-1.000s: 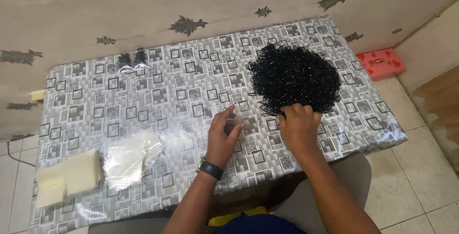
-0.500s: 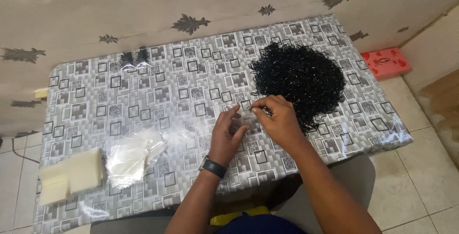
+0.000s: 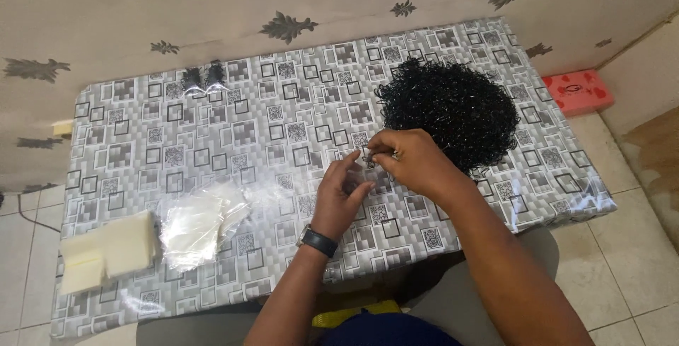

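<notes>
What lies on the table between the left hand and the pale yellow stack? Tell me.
In the head view, a loose pile of clear plastic bags lies between the left hand and the pale yellow stack, on the patterned tablecloth.

Two bare forearms come up from the bottom edge, no sleeves visible on either. Left hand: five fingers, no rings that can be made out. Left wrist wears a watch with a dark band, broad and plain, wrapping the wrist; a small pale metal part shows at its left edge, face not readable. Right hand: bare wrist, no band; a small pale glint shows by one finger, too small to tell whether it is a ring. At bottom centre, dark blue clothing covers the torso or lap, with a strip of yellow fabric just above it. Nothing else worn is visible.
</notes>
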